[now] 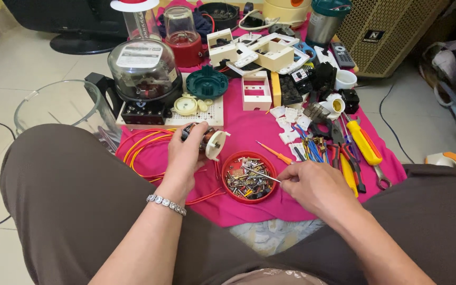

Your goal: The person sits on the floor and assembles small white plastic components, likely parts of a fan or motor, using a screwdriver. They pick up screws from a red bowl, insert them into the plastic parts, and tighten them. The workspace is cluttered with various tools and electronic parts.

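The left hand (183,153) is closed around a small electric motor (204,140), holding it just above a pink cloth (249,132) spread on the floor. The motor shows copper windings and a white plastic end cap; it looks dense and rigid, best gripped around the body and not by the fine windings. The right hand (312,184) pinches a thin metal pin (262,174) between its fingertips, over a round red dish (249,177) full of small screws. The pin looks light and slippery, easily dropped.

Orange wires (143,145) coil beside the left hand. Further right lie a small orange screwdriver (273,152) and yellow-handled pliers (362,142). Beyond stand white plastic switch boxes (257,89) and a dark green round cap (207,82). A glass-domed meter (143,71) carries a pale rectangular label under its dome. A clear jug (59,105) sits at far left.
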